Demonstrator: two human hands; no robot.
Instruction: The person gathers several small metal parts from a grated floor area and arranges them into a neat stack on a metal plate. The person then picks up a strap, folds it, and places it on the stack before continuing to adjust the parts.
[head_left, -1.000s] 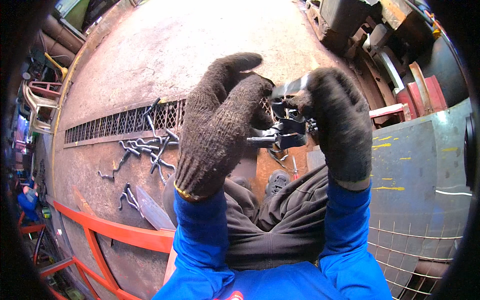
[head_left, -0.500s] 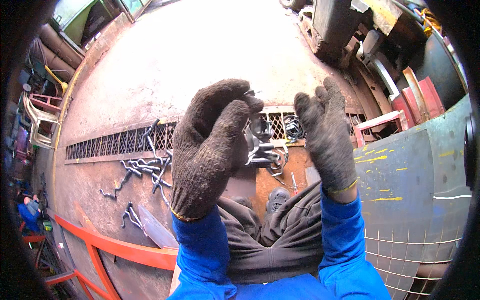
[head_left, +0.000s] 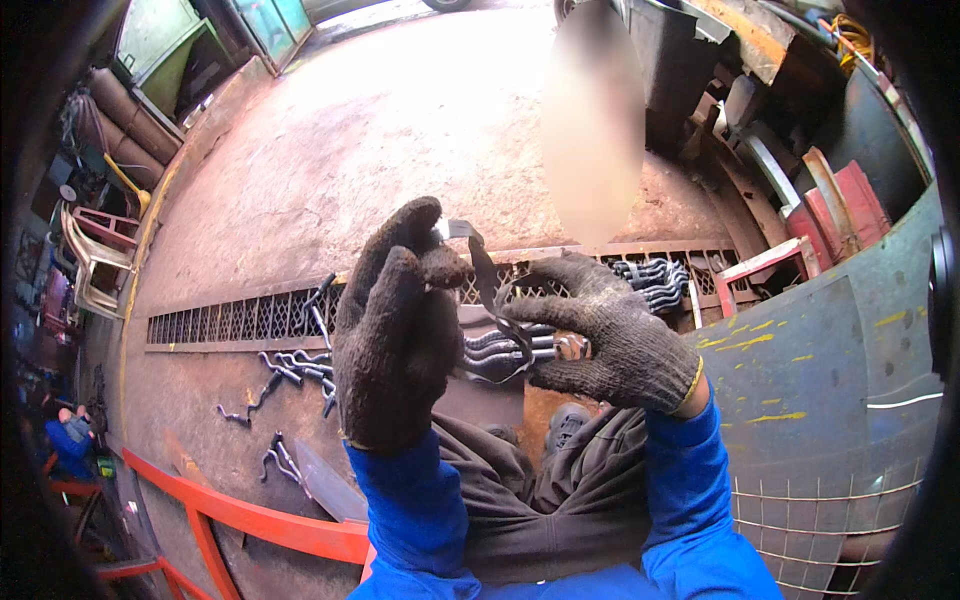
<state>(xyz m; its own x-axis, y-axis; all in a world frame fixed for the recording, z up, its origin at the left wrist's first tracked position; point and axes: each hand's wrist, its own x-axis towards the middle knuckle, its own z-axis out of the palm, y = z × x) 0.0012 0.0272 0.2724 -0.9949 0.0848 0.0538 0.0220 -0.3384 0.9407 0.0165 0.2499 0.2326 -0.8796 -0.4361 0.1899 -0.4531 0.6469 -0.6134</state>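
The left gloved hand (head_left: 395,330) has its thumb and fingers closed on a thin dark strap (head_left: 484,270), whose pale end shows at the fingertips. The strap hangs from there in a bent loop, between the hands and over a bundle of bent metal rods (head_left: 505,345). The right gloved hand (head_left: 610,330) reaches over the bundle with thumb and fingers spread well apart and curved; whether its fingertips touch the strap or the rods, I cannot tell. The rods run crosswise beyond the person's shoes (head_left: 567,424), showing again to the right of the right hand.

Behind the bundle, a floor grating (head_left: 230,325) stretches left and right. Loose bent rods with black ends (head_left: 300,365) lie near its left part, and a flat metal plate (head_left: 333,488) lies nearer the person, beside a red metal frame (head_left: 260,508). Grey sheet metal (head_left: 790,370) is at the right. Farther off, upper left, stands a green bin-like box (head_left: 185,65); its contents are too dark to tell.
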